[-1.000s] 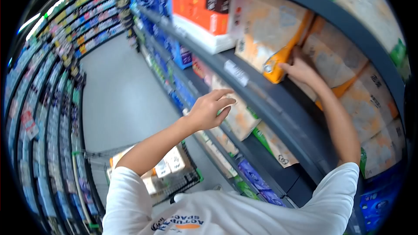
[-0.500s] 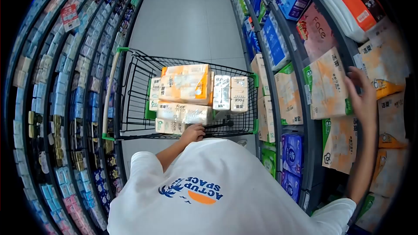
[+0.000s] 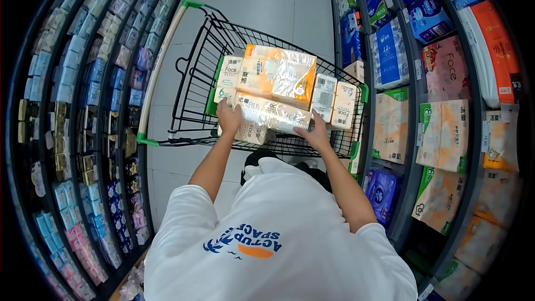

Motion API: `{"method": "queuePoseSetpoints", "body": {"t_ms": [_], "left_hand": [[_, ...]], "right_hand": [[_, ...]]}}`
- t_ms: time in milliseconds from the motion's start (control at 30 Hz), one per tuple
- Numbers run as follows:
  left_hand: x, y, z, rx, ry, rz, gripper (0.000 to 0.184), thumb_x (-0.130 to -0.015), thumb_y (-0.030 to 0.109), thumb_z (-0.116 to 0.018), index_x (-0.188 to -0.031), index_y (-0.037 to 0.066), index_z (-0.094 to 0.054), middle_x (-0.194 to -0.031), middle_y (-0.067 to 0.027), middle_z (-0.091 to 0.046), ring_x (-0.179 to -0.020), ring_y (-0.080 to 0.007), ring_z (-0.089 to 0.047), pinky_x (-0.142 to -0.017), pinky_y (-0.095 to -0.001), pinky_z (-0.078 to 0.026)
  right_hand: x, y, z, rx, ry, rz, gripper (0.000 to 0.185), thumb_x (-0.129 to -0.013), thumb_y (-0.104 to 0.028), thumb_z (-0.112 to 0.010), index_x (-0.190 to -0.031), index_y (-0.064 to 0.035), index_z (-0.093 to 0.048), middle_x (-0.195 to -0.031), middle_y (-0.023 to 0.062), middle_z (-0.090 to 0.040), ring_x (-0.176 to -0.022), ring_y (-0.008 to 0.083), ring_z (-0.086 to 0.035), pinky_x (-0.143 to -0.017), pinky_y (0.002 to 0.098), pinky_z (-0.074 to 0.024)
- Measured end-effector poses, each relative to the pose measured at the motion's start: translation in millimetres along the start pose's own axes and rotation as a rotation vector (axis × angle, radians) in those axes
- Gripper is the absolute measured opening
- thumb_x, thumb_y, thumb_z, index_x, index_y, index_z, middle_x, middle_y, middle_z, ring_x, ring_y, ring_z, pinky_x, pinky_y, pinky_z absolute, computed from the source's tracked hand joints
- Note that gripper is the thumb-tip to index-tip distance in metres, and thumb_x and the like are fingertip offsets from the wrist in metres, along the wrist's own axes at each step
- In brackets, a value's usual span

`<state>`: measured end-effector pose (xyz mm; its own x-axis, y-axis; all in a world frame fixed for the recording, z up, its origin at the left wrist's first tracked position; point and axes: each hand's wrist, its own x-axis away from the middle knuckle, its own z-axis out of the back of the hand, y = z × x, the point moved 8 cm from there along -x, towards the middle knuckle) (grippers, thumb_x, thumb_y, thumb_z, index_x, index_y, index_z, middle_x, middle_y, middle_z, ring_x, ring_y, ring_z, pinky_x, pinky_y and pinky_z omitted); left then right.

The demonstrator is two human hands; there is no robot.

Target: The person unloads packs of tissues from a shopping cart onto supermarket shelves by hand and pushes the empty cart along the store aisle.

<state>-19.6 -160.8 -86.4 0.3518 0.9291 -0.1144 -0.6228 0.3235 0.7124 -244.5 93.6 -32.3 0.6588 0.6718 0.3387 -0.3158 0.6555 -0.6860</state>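
Observation:
A long plastic-wrapped tissue pack (image 3: 272, 113) lies along the near side of the shopping cart (image 3: 192, 72), on top of another pack (image 3: 252, 132). My left hand (image 3: 229, 116) grips its left end, thumb toward the middle. At the other end my right hand (image 3: 315, 132) holds the near right corner, fingers round the edge. Just beyond sits a larger tissue pack with an orange end (image 3: 278, 73). More tissue packs stand at its left (image 3: 229, 75) and right (image 3: 323, 100).
Shelves of small tissue packets (image 3: 95, 83) line the left side of the aisle. On the right, shelves hold bigger tissue packs (image 3: 443, 134) and blue packages (image 3: 393, 50). The grey floor (image 3: 262, 0) runs on beyond the cart.
My right hand has come from the right shelf to the pack in the cart. My left hand has moved to the pack's left end. The cart appears higher and turned in view.

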Motion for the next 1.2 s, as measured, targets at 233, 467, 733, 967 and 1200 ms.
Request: {"method": "queuePoseSetpoints", "body": {"t_ms": [233,467,733,967,1200], "left_hand": [[58.3,-30.6,-36.7,0.846,-0.488,0.775,0.033,-0.093,0.033,-0.055,-0.122,0.018,-0.052,-0.101,0.0002,-0.056,-0.086,-0.0101,-0.056,-0.068,-0.0253,-0.047],[54.3,-10.0,-27.3,1.055,-0.437,0.723,0.043,-0.088,0.011,-0.054,-0.129,0.006,-0.047,-0.101,-0.0050,-0.060,-0.087,-0.0139,-0.059,-0.069,-0.0261,-0.048],[16.0,5.7,45.1,1.237,-0.382,0.697,0.046,-0.097,0.038,-0.043,-0.125,0.003,-0.055,-0.121,-0.0092,-0.059,-0.119,-0.0177,-0.047,-0.102,-0.0389,-0.028],[-30.7,87.9,40.2,1.459,-0.615,0.592,0.067,-0.096,0.057,-0.033,-0.137,0.004,-0.041,-0.136,-0.0132,-0.048,-0.121,-0.0242,-0.046,-0.106,-0.0391,-0.026],[28.7,220.5,-11.9,1.590,-0.923,0.516,0.060,-0.092,0.040,-0.056,-0.138,0.005,-0.037,-0.126,-0.0105,-0.052,-0.114,-0.0209,-0.053,-0.098,-0.0389,-0.044]], "right_hand": [[5.7,-65.8,-27.3,0.771,-0.092,0.212,0.111,-0.058,-0.028,-0.086,-0.144,-0.0035,-0.022,-0.143,0.0222,-0.030,-0.132,0.0431,-0.030,-0.108,0.0535,-0.0265],[-25.2,-51.3,-29.3,0.929,-0.143,0.170,0.106,-0.055,-0.023,-0.084,-0.140,-0.0019,-0.025,-0.122,0.0217,-0.047,-0.114,0.0386,-0.046,-0.095,0.0473,-0.0420],[-9.0,-155.1,53.1,0.683,-0.138,0.340,0.092,-0.054,-0.025,-0.082,-0.133,0.0006,-0.043,-0.115,0.0215,-0.050,-0.112,0.0360,-0.049,-0.095,0.0396,-0.0428],[2.2,-290.4,225.6,-0.097,-0.127,0.313,0.065,-0.059,-0.017,-0.081,-0.116,0.0036,-0.057,-0.099,0.0104,-0.064,-0.090,0.0170,-0.061,-0.081,0.0279,-0.0476],[-4.6,-204.5,313.5,-0.245,0.184,0.033,0.043,-0.077,-0.033,-0.074,-0.101,0.0005,-0.063,-0.088,0.0061,-0.066,-0.075,0.0115,-0.062,-0.066,0.0235,-0.0473]]}}
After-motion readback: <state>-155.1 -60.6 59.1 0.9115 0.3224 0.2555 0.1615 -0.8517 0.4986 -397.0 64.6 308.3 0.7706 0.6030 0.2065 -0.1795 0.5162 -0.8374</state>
